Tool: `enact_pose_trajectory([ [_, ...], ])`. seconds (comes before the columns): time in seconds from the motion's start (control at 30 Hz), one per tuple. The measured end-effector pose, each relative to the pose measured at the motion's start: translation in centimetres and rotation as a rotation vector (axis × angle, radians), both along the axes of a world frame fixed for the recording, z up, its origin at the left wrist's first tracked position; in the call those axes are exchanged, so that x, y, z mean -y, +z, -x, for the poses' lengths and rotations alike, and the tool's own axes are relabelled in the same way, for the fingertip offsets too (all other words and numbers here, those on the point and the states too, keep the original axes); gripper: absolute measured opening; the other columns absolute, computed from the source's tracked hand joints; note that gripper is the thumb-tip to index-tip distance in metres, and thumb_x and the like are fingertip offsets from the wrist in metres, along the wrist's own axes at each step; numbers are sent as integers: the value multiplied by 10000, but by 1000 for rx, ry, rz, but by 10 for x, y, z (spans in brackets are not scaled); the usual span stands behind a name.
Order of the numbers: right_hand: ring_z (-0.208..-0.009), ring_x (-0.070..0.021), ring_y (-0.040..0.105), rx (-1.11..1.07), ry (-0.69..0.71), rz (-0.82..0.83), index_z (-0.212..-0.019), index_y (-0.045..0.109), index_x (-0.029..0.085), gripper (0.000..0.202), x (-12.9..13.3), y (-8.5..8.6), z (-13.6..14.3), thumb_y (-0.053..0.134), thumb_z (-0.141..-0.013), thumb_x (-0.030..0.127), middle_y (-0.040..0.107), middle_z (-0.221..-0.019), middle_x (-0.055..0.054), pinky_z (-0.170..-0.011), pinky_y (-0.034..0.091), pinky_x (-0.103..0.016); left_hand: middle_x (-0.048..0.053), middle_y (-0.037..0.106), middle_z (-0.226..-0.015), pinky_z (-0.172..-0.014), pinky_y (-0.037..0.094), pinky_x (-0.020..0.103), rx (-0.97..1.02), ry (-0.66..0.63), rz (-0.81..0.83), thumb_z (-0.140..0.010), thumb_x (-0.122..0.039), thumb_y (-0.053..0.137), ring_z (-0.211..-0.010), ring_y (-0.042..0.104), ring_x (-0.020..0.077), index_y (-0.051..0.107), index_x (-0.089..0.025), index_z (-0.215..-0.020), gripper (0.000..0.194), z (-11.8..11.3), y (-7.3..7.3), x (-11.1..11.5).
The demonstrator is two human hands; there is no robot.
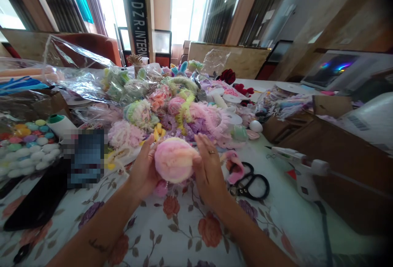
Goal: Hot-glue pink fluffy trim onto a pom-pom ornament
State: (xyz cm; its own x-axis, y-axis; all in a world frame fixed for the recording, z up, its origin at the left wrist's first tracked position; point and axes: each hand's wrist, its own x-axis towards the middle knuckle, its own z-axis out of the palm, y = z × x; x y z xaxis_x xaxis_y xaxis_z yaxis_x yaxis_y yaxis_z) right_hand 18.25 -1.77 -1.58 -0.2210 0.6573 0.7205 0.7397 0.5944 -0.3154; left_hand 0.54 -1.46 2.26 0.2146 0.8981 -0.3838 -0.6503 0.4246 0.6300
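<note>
A fluffy pink and pale yellow ball (173,160), round and soft-looking, is held between my two hands over the floral tablecloth (178,226). My left hand (144,173) cups its left side, thumb pointing up. Against its right side presses my right hand (210,168), which wears a ring on one finger. A small pink fuzzy piece (161,188) shows just below the ball. Black-handled scissors (256,186) lie right of my right hand, with a pink fuzzy strip (235,168) beside them.
Behind my hands lies a heap of pastel yarn and trims (187,107). A white glue gun (302,168) is at right by a cardboard box (331,164). Bagged pompoms (30,148), a thread spool (63,127) and a black phone-like object (37,197) sit at left.
</note>
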Motion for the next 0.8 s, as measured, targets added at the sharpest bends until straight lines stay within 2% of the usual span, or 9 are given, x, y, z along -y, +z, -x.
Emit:
enact_pose_trajectory([
  [0.07, -1500, -346, 354, 2, 0, -111, -1593, 262, 115, 628, 2, 0, 1, 313, -1059, 441, 458, -1543, -245, -1162, 367, -591, 154, 757, -1140, -941, 568, 446, -4, 20, -14, -929, -581, 520, -1047, 723, 329, 569, -147, -1392, 637, 0, 1, 1],
  [0.17, -1541, -303, 269, 182, 197, -322, -1605, 228, 96, 703, 8, 1, 13, 369, -1042, 494, 540, -1495, -207, -1269, 143, -571, 170, 761, -1112, -965, 560, 445, 28, 7, -14, -953, -543, 490, -1039, 726, 327, 570, -108, -1390, 621, -1, 3, 2],
  [0.23, -1529, -276, 299, 278, 284, -327, -1589, 287, 134, 666, 9, -1, 20, 378, -1045, 508, 612, -1445, -142, -1288, 8, -546, 184, 763, -1088, -966, 561, 441, 48, -8, 7, -969, -518, 460, -1030, 729, 324, 569, -79, -1386, 615, -1, 3, 2],
  [0.27, -1520, -282, 317, 293, 290, -290, -1574, 320, 146, 647, 8, -2, 21, 370, -1047, 517, 607, -1457, -128, -1285, -4, -552, 185, 765, -1080, -960, 566, 437, 44, 0, 15, -972, -510, 453, -1027, 730, 321, 572, -75, -1381, 609, -1, 3, 1],
  [0.33, -1505, -328, 343, 254, 239, -168, -1555, 342, 128, 636, 3, -5, 20, 336, -1054, 520, 532, -1524, -160, -1263, 94, -612, 180, 768, -1066, -932, 581, 430, 21, 37, 24, -969, -515, 457, -1022, 731, 318, 589, -75, -1360, 603, 0, 2, -1],
  [0.4, -1485, -375, 372, 152, 138, -28, -1548, 337, 97, 618, -2, -8, 14, 312, -1062, 479, 473, -1552, -222, -1191, 263, -670, 177, 769, -1063, -892, 598, 424, 4, 66, 23, -962, -526, 469, -1020, 730, 320, 608, -74, -1332, 601, 2, 1, -3],
  [0.5, -1446, -382, 429, -14, 24, 91, -1521, 379, 104, 556, -5, -10, 7, 359, -1057, 411, 487, -1518, -258, -1114, 408, -657, 179, 764, -1085, -829, 619, 408, -6, 69, -10, -952, -508, 497, -1016, 730, 320, 624, -77, -1306, 572, 3, 0, -3],
  [0.63, -1363, -313, 520, -184, 69, 8, -1449, 468, 188, 455, -1, -3, 8, 490, -1013, 317, 559, -1432, -193, -1111, 465, -560, 178, 756, -1116, -744, 631, 365, -73, 68, -86, -858, -393, 665, -992, 730, 316, 639, -81, -1273, 520, 3, -2, 0],
  [0.8, -1276, -283, 576, -260, 144, -60, -1365, 534, 198, 405, 3, 4, 12, 574, -964, 243, 617, -1327, -170, -1088, 495, -509, 151, 741, -1153, -764, 610, 319, -161, 15, -194, -671, -199, 838, -998, 720, 289, 609, -122, -1311, 684, 3, -10, 3],
])
